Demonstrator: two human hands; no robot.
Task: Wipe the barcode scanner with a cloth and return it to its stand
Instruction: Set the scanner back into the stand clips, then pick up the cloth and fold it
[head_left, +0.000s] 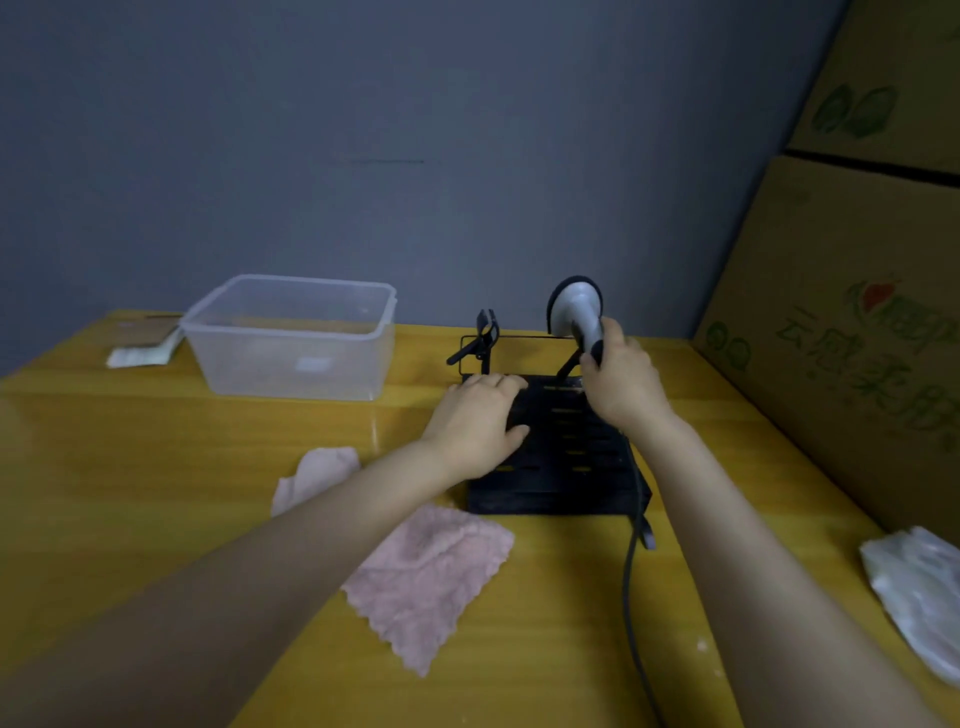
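A grey barcode scanner (575, 306) with a dark rim is held upright by its handle in my right hand (621, 382), just above the back right of the black slotted stand (563, 462). Its dark cable (631, 571) runs down toward me across the table. My left hand (478, 421) lies flat on the stand's left side, pressing on it. A pink cloth (431, 571) lies spread on the yellow table in front of the stand, partly under my left forearm. A black holder clip (485, 332) rises at the stand's back left.
A clear plastic tub (296, 338) stands at the back left, with a small packet (140, 353) beside it. Large cardboard boxes (841, 312) wall off the right side. A white crumpled cloth (919, 597) lies at the right edge. A grey wall is behind.
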